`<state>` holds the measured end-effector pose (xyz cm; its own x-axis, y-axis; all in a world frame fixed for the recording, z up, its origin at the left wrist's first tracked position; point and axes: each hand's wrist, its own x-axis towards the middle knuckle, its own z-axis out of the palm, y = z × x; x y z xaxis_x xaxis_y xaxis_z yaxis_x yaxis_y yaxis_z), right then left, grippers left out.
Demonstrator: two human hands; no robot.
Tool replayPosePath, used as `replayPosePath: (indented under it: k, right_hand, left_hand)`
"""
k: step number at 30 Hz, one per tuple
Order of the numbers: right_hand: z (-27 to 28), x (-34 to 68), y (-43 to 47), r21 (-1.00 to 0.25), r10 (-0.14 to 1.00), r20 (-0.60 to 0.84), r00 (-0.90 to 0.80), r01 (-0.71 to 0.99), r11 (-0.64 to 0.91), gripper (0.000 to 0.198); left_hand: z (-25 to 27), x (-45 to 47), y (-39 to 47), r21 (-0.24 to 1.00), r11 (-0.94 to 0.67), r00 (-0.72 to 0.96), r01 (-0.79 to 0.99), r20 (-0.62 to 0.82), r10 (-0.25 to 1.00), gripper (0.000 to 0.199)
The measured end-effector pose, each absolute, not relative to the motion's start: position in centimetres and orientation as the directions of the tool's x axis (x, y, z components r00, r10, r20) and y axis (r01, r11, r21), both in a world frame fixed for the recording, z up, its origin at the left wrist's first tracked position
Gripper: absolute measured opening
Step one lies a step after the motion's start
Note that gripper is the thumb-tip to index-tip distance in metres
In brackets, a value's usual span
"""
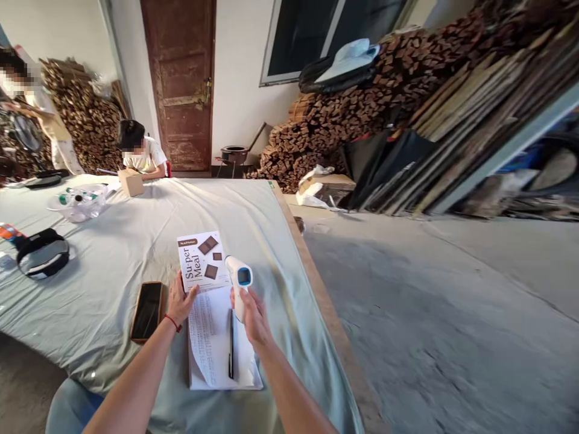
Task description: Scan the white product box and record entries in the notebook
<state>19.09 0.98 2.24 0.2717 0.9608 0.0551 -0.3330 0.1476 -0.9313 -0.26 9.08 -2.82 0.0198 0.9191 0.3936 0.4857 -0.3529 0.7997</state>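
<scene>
A white infrared thermometer (238, 280) with a blue-rimmed screen is in my right hand (252, 316), its fingers wrapped round the handle. My left hand (181, 299) grips the left edge of a notebook (205, 260), thumb on top. Its printed cover reads "Su-per Meal" with brown squares and lies at the far end. Nearer to me, a handwritten page (203, 346) curls up at its left side. A dark pen (231, 343) rests lengthwise on the paper, just below the thermometer. To the left of my left hand lies a phone (148, 310) in a brown case.
The cloth-covered table (271, 374) has its wooden edge at right. On its left are a black head strap (43, 253) and a clear bowl of bottles (79, 202). Across it, a seated person (145, 154) is by a cardboard box (131, 182). Stacked firewood (335, 114) lines the wall.
</scene>
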Motion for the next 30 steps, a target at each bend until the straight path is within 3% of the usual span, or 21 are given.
replayPosePath:
  k: [4, 13, 20, 30]
  right_hand:
    - [0.6, 18.3, 1.0, -0.904, 0.969, 0.066, 0.239, -0.397, 0.159, 0.054]
    - [0.6, 17.5, 0.6, -0.944, 0.994, 0.034, 0.1, -0.325, 0.065, 0.057]
    - [0.6, 16.6, 0.5, -0.942, 0.991, -0.011, 0.134, -0.335, 0.035, 0.057]
    - [0.5, 16.3, 0.3, -0.94, 0.984, -0.013, 0.178, -0.339, 0.049, 0.055]
  left_hand:
    - [-2.8, -0.2, 9.4, 0.814, -0.361, 0.062, 0.456, 0.376, 0.925, 0.068]
    - [-1.1, 0.5, 8.8, 0.899, -0.322, 0.025, 0.298, 0.33, 0.944, 0.072]
    - [-0.8, 0.5, 8.5, 0.885, -0.325, 0.067, 0.332, 0.321, 0.945, 0.068]
    - [-0.5, 0.6, 8.4, 0.919, -0.278, 0.044, 0.281, 0.277, 0.96, 0.081]
